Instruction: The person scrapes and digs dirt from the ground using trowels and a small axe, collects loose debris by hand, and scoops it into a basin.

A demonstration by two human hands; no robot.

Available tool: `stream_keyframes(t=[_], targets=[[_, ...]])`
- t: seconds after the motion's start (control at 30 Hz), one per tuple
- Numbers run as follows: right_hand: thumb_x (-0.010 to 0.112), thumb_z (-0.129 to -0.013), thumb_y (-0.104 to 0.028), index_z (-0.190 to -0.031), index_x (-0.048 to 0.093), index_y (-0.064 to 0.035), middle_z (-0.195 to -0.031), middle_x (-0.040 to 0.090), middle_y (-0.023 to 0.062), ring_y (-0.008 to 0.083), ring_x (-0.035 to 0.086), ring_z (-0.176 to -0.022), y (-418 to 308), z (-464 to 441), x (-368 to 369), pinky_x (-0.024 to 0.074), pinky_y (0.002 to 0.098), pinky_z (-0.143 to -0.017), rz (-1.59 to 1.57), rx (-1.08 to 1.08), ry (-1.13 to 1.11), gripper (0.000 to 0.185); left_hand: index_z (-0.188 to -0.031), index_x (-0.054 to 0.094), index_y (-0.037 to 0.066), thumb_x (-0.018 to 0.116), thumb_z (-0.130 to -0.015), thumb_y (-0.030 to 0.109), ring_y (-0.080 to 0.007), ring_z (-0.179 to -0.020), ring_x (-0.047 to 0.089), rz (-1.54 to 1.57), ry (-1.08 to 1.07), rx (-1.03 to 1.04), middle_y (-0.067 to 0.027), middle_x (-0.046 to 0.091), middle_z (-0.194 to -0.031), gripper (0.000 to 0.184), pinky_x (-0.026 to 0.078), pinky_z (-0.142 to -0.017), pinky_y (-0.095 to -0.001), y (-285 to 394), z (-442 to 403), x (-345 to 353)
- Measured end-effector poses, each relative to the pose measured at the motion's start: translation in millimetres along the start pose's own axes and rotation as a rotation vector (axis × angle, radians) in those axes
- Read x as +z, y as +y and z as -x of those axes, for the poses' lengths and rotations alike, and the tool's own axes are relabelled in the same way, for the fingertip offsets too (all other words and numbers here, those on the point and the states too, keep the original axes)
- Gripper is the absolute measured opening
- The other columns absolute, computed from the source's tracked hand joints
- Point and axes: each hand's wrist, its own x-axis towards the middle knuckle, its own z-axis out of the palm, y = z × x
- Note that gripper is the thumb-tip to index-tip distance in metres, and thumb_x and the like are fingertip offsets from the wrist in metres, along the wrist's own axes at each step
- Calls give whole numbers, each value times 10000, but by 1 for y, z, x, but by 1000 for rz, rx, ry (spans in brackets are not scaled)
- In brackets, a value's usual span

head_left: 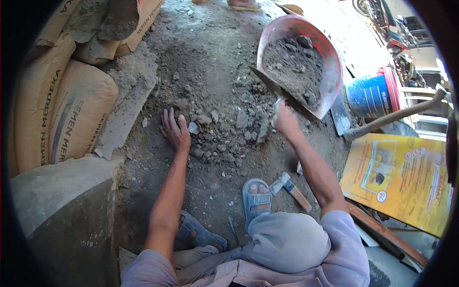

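My left hand (176, 131) lies on the dirt with its fingers apart, at the left edge of a heap of grey rubble (222, 136). In my right hand (285, 118) is the handle of a trowel (268, 82), its blade pointing up and left beside the rim of a pinkish-red basin (333, 71). Grey soil and stones (294, 60) partly fill the basin. A hammer (290, 190) lies on the ground by my sandal.
Cement bags (81, 107) stand at the left above a concrete block (62, 201). To the right are a blue bucket (370, 97), a long-handled tool (397, 117) and a yellow board (397, 177). Another person's feet (244, 4) show at the top.
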Motion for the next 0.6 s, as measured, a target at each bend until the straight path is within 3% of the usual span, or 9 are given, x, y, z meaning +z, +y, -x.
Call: stream_keyframes(t=[0.1, 0.27, 0.33, 0.4, 0.47, 0.53, 0.6], targets=[[526, -821, -62, -1148, 420, 18, -873, 642, 281, 444, 648, -822, 3, 6, 12, 516, 533, -698, 46, 41, -90, 353, -1458, 372, 149, 248, -979, 587, -319, -1438, 211, 48, -29, 41, -115, 292, -1534, 661, 100, -1153, -568, -11, -1, -4], [515, -830, -73, -1175, 408, 18, -906, 638, 296, 456, 641, -839, -25, 71, 1, 514, 530, -707, 42, -284, -323, 373, -1468, 358, 160, 289, -973, 583, -323, -1439, 208, 95, -28, 36, -123, 278, -1540, 655, 84, -1152, -578, -9, 0, -7], [520, -847, -111, -1216, 391, 18, -916, 634, 305, 460, 640, -848, -9, 94, -8, 515, 518, -712, -142, -151, -211, 411, -1475, 348, 157, 320, -973, 564, -335, -1441, 200, 10, -58, 86, -135, 266, -1545, 647, 84, -1148, -584, -14, -2, -10], [548, -847, -139, -1250, 381, 8, -936, 629, 307, 459, 634, -885, 11, 116, -8, 510, 505, -757, -317, 276, -129, 461, -1475, 348, 155, 336, -972, 554, -348, -1441, 194, 7, -49, 84, -139, 264, -1546, 643, 85, -1146, -586, -14, -11, -21], [580, -831, -138, -1248, 384, 6, -953, 631, 302, 447, 639, -912, 54, 146, 24, 509, 491, -779, -328, 288, -28, 483, -1476, 349, 153, 351, -970, 544, -361, -1441, 189, 5, -46, 103, -144, 262, -1547, 639, 86, -1145, -587, -17, -19, -25], [607, -808, -154, -1216, 402, 4, -1002, 623, 270, 392, 647, -936, 32, 177, 39, 514, 483, -747, -432, 396, -120, 483, -1467, 368, 149, 382, -967, 521, -387, -1439, 178, -62, -93, 174, -163, 264, -1544, 624, 87, -1139, -601, -21, -24, -17], [619, -814, -153, -1220, 382, 13, -920, 638, 276, 436, 651, -847, 0, 187, 67, 524, 475, -744, -607, 304, -154, 499, -1438, 419, 148, 395, -966, 504, -397, -1429, 198, -147, -92, 223, -186, 295, -1521, 592, 132, -1139, -584, -8, -13, -8]])
